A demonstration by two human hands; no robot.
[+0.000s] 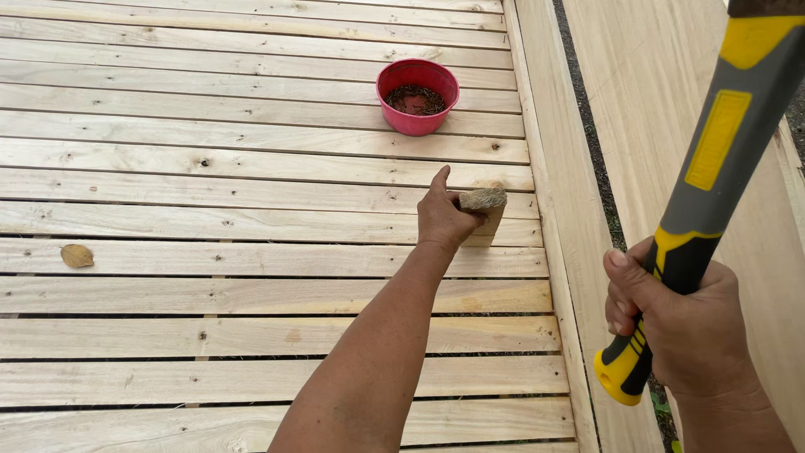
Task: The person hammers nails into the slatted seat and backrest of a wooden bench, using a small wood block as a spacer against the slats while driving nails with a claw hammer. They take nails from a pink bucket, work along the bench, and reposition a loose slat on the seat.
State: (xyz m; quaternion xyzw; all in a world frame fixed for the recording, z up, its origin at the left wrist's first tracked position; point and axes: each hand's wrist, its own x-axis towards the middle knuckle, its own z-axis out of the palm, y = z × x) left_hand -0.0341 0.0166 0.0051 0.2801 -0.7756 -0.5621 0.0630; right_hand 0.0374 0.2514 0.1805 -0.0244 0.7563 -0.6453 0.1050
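Observation:
My left hand [443, 216] reaches out over a surface of pale wooden slats [210, 210] and grips a small wooden block [486, 205] standing on a slat near the right edge. My right hand [683, 323] is raised close to the camera and is closed around the grey, yellow and black handle of a hammer [713, 159]. The hammer's head is out of the picture at the top. A red bowl [417, 96] holding dark nails sits on the slats beyond my left hand.
A long board [553, 168] runs along the right edge of the slats, with wide pale planks [654, 126] beyond it. A dry brown leaf [76, 256] lies on a slat at the left.

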